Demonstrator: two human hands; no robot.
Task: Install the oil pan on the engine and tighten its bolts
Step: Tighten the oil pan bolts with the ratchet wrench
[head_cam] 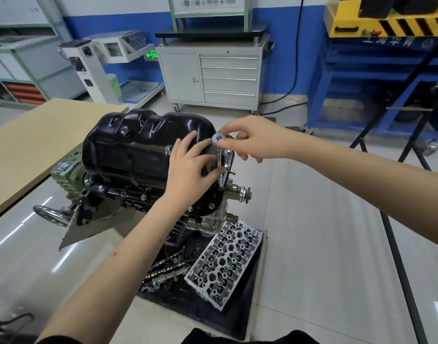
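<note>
Workshop floor carries our engine [128,194], pan [143,142] seated on top, mid-frame. Our left hand [190,167] presses flat on it; our right hand [247,140] pinches a ratchet [219,140]. Slipping off the bolt could round it.

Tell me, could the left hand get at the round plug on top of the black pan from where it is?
Probably yes. The left hand lies flat on the oil pan, holding nothing, and the plug sits uncovered on the pan's top with nothing between them.
</note>
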